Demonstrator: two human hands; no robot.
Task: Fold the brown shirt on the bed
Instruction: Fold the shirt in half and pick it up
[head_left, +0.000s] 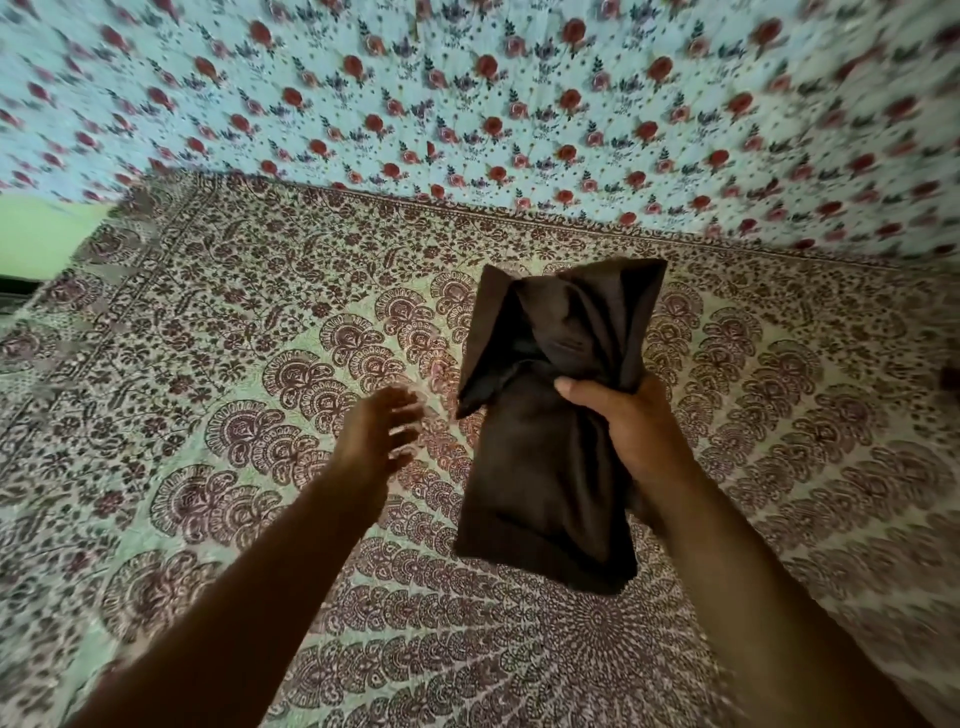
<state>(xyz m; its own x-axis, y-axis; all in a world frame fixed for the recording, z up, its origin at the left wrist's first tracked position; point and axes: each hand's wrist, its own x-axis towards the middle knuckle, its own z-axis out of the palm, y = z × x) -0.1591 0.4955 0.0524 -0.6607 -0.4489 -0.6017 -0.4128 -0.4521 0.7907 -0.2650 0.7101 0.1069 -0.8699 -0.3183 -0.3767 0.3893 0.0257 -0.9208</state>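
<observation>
Above the bed (208, 322): brown shirt (545, 415), folded bundle, clenched in right hand (623, 421); left hand (379, 431) open, empty.

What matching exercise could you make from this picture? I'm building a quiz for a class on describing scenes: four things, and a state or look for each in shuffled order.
Things:
1. right hand
2. left hand
3. brown shirt
4. bedspread

States:
A. open, fingers spread, holding nothing
B. bunched in a folded bundle, gripped at its middle
C. closed around cloth
D. printed with dark maroon fan patterns on a pale ground

Pairs: 1-C, 2-A, 3-B, 4-D
</observation>
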